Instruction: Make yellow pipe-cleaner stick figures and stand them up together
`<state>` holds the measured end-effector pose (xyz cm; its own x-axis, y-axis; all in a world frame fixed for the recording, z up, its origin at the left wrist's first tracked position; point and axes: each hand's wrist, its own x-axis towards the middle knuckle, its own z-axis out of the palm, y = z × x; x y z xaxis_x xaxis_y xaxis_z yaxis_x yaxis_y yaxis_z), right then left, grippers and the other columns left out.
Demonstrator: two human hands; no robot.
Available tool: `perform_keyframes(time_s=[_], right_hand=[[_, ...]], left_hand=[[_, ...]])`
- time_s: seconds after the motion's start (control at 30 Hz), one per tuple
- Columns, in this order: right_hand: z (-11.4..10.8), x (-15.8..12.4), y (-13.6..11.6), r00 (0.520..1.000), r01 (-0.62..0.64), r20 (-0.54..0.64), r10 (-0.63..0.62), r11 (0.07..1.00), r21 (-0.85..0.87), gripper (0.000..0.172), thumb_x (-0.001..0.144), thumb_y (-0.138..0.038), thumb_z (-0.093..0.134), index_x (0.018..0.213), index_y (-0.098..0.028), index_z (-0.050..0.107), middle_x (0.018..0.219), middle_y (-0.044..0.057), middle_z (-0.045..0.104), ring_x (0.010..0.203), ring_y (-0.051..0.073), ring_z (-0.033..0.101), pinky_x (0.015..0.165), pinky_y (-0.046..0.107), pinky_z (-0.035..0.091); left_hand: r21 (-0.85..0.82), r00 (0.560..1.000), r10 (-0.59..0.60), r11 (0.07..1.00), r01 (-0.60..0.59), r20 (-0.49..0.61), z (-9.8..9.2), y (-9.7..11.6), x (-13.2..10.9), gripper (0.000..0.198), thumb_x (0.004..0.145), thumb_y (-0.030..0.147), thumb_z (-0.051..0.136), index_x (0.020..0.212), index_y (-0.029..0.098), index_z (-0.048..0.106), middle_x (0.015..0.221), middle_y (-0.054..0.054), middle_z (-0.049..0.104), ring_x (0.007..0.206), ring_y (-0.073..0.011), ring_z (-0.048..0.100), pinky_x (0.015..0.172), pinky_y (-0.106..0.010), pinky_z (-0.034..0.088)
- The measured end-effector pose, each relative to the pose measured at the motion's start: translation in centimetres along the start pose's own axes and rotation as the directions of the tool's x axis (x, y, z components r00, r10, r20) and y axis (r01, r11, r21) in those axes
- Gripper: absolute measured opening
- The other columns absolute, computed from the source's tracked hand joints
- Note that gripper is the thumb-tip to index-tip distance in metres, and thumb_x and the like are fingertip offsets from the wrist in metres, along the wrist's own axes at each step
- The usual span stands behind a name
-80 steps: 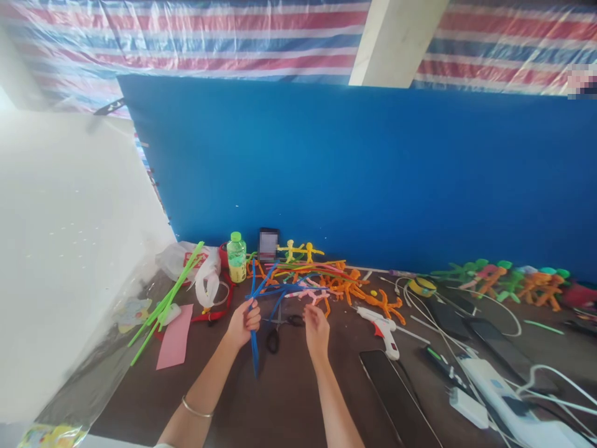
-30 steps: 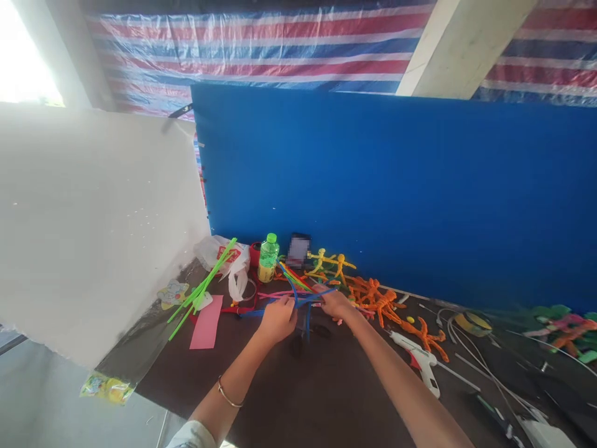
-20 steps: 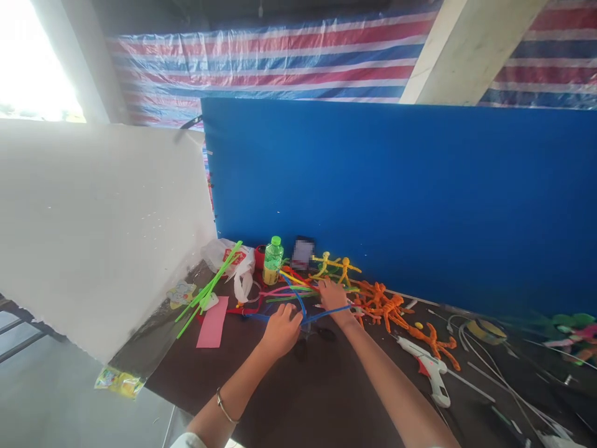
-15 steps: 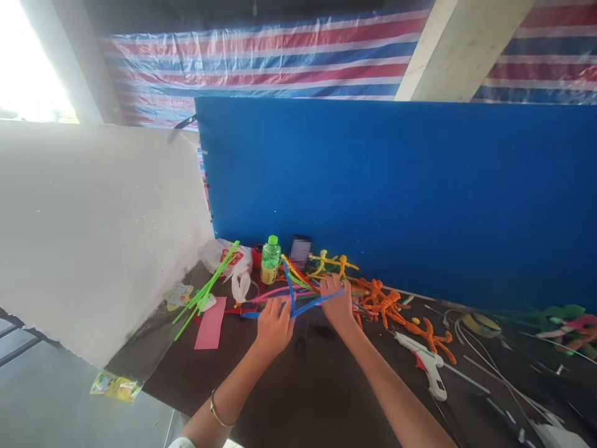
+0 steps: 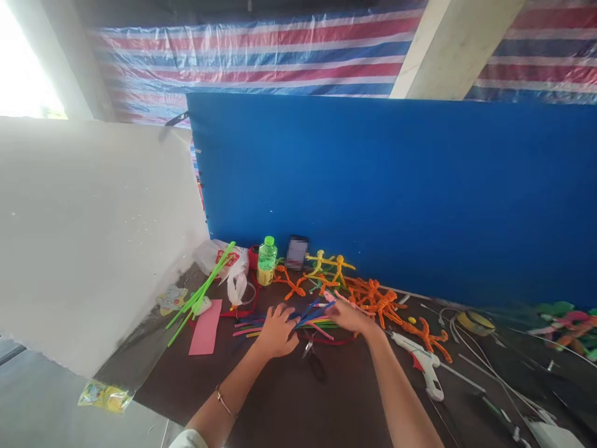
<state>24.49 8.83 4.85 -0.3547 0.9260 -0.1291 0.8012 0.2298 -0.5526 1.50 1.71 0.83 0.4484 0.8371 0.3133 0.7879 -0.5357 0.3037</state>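
Note:
My left hand (image 5: 278,331) lies over a loose bundle of coloured pipe cleaners (image 5: 321,325), its fingers spread across them. Pink, blue, yellow and green strands stick out on both sides of it. At the bundle's right end, my right hand (image 5: 349,316) has its fingers bent together around the ends of blue pipe cleaners (image 5: 308,310); the fingertips are partly hidden. Just below the bundle lies a pair of scissors (image 5: 308,348) with dark handles. Orange twisted pipe-cleaner figures (image 5: 385,305) lie right beside my right hand, and yellow figures (image 5: 340,264) are behind it.
A green-capped bottle (image 5: 267,261), a phone (image 5: 297,252) and a white plastic bag (image 5: 237,274) stand along the back. Bright green pipe cleaners (image 5: 205,292) and pink paper (image 5: 205,330) lie left. On the right are a glue gun (image 5: 422,361), cables and a tape roll (image 5: 476,323).
The strands that were lifted and bent between my hands now lie low on the table. My left hand has spread its fingers over them. The scissors and an orange figure have come into sight.

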Motion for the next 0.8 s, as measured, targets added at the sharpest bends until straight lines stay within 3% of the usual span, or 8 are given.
perform_keyframes(time_s=[0.13,0.23,0.33,0.43,0.57,0.67,0.8], right_hand=[[-2.2,4.2,0.9,0.975,-0.167,-0.178,0.133,0.967,-0.192,0.030,0.080,-0.017,0.038,0.103,-0.014,0.057,0.107,0.016,0.057,0.100,0.026,0.052,0.076,0.032,0.039],[-1.1,7.1,0.1,0.960,-0.210,-0.246,0.135,0.927,-0.311,0.034,0.079,-0.010,0.038,0.108,-0.013,0.054,0.110,0.016,0.056,0.101,0.024,0.052,0.075,0.031,0.039],[-0.5,8.7,-0.6,0.964,-0.191,-0.249,0.095,0.897,-0.400,0.032,0.073,-0.004,0.042,0.098,-0.014,0.060,0.099,0.013,0.061,0.097,0.023,0.054,0.075,0.029,0.039],[-1.6,9.5,-0.6,0.962,-0.156,-0.270,0.035,0.883,-0.442,0.030,0.075,-0.005,0.039,0.093,-0.014,0.062,0.096,0.013,0.063,0.097,0.023,0.054,0.079,0.031,0.039],[-2.9,10.0,-0.4,0.956,-0.108,-0.293,-0.029,0.891,-0.440,0.035,0.081,-0.012,0.036,0.110,-0.016,0.055,0.113,0.011,0.058,0.105,0.022,0.050,0.084,0.029,0.038],[-1.7,9.8,-0.4,0.961,-0.103,-0.274,-0.020,0.900,-0.424,0.038,0.075,-0.013,0.046,0.111,-0.019,0.056,0.111,0.010,0.060,0.099,0.021,0.055,0.078,0.028,0.042],[-0.2,9.5,-1.2,0.951,-0.094,-0.307,-0.035,0.913,-0.397,0.029,0.069,-0.008,0.051,0.091,-0.017,0.066,0.088,0.010,0.068,0.086,0.023,0.061,0.072,0.030,0.045]], left_hand=[[-0.020,0.999,0.048,0.999,-0.047,0.020,1.6,-1.1,-0.7,0.056,0.074,0.053,0.045,0.123,0.027,0.042,0.124,-0.005,0.048,0.111,-0.0267,0.039,0.098,-0.052,0.019],[-0.017,0.999,0.055,0.998,-0.055,-0.001,2.1,-1.4,-0.9,0.048,0.076,0.046,0.047,0.119,0.027,0.046,0.122,-0.005,0.048,0.107,-0.0243,0.043,0.094,-0.046,0.027],[-0.035,0.997,0.082,0.996,-0.082,-0.009,2.4,-1.6,-0.9,0.036,0.078,0.033,0.046,0.114,0.028,0.051,0.116,-0.004,0.051,0.102,-0.0209,0.046,0.089,-0.041,0.032],[-0.067,0.998,0.064,0.996,-0.065,-0.020,2.5,-1.8,-0.9,0.034,0.077,0.028,0.045,0.110,0.028,0.053,0.110,-0.003,0.054,0.099,-0.0197,0.047,0.087,-0.039,0.034],[-0.106,0.998,0.053,0.993,-0.057,-0.040,2.2,-1.2,-0.7,0.046,0.067,0.031,0.052,0.113,0.024,0.051,0.110,-0.005,0.053,0.101,-0.0234,0.045,0.087,-0.042,0.033],[-0.135,0.996,0.064,0.988,-0.072,-0.067,2.0,-0.7,-0.7,0.056,0.061,0.029,0.054,0.117,0.022,0.047,0.113,-0.007,0.051,0.101,-0.0249,0.044,0.088,-0.043,0.032],[-0.168,0.987,0.088,0.980,-0.110,-0.134,2.0,-0.5,-1.1,0.052,0.061,0.027,0.053,0.113,0.021,0.050,0.109,-0.007,0.053,0.099,-0.0246,0.045,0.086,-0.043,0.034]])
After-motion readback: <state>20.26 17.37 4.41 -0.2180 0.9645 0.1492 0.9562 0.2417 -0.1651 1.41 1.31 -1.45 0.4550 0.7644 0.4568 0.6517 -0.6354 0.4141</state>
